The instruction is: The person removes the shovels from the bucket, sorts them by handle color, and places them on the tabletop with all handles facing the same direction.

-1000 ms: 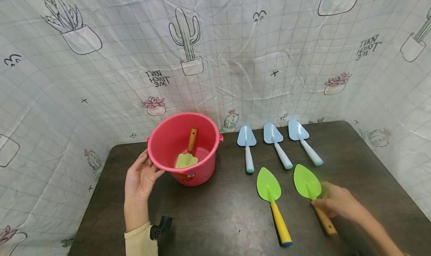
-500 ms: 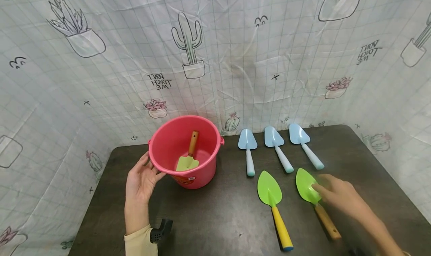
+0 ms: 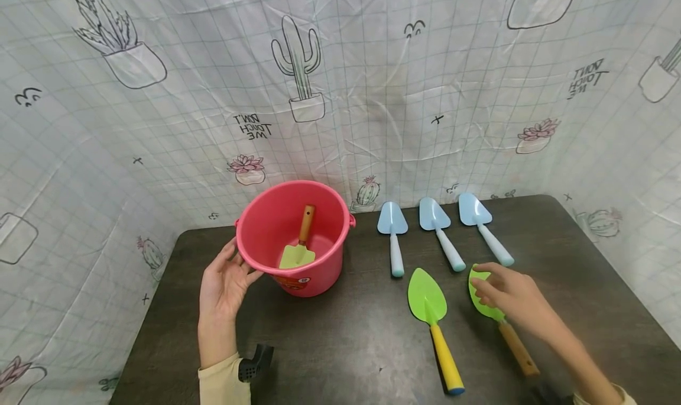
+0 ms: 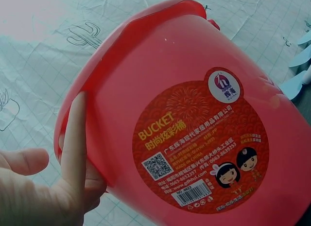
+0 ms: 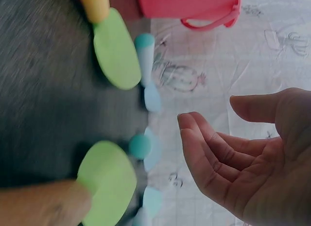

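My left hand rests its fingers against the outside of a pink bucket, just under the rim at its left. In the left wrist view one straight finger lies along the bucket wall, and the thumb stands apart. Inside the bucket lies a trowel with a pale green blade and wooden handle. Empty, with fingers loosely bent, my right hand hovers over a green trowel with a wooden handle, partly hiding its blade. To its left lies a green trowel with a yellow handle.
Three light blue trowels, left, middle and right, lie in a row along the back of the dark table. A white sheet printed with cacti hangs behind and at the sides.
My right hand has let go of the wooden-handled green trowel and moved up over its blade. That trowel lies slightly further right. My left hand stays at the bucket.
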`<state>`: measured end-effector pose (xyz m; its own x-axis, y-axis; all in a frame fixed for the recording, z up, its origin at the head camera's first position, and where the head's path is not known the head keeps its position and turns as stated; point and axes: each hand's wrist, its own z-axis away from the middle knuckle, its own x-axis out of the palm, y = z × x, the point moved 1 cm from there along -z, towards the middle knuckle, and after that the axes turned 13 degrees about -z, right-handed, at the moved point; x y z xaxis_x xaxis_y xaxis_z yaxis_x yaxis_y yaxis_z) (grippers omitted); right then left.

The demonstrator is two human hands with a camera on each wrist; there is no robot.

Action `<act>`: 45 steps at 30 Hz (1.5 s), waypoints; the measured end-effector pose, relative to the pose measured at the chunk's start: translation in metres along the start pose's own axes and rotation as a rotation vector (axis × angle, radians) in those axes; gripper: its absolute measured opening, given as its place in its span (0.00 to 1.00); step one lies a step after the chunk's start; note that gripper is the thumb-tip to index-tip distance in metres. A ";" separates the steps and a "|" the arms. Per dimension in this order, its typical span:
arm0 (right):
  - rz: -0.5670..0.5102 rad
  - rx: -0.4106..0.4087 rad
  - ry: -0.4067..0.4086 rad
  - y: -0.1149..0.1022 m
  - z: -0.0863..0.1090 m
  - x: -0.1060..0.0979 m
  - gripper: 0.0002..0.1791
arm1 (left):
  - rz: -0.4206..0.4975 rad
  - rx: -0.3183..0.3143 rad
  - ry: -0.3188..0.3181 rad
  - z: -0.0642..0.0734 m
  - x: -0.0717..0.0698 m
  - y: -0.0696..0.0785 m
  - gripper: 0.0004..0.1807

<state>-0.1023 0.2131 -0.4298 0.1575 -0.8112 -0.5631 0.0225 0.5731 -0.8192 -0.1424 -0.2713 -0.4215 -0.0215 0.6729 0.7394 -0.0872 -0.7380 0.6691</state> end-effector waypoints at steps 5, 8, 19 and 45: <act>-0.003 -0.102 0.010 -0.015 -0.004 0.008 0.18 | 0.008 0.000 0.001 0.002 -0.001 0.000 0.21; -0.026 -0.145 0.005 -0.026 -0.007 0.011 0.18 | 0.001 0.001 0.006 0.002 -0.002 0.001 0.20; -0.142 -0.281 -0.035 -0.078 -0.023 0.020 0.13 | -0.010 0.013 0.016 -0.003 -0.002 0.005 0.22; -0.445 -0.318 -0.334 -0.200 -0.088 0.077 0.15 | 0.022 -0.013 -0.029 -0.005 -0.002 0.005 0.15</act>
<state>-0.1810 0.0258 -0.3191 0.5009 -0.8542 -0.1393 -0.1290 0.0854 -0.9880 -0.1474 -0.2762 -0.4193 0.0056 0.6546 0.7559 -0.1001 -0.7518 0.6518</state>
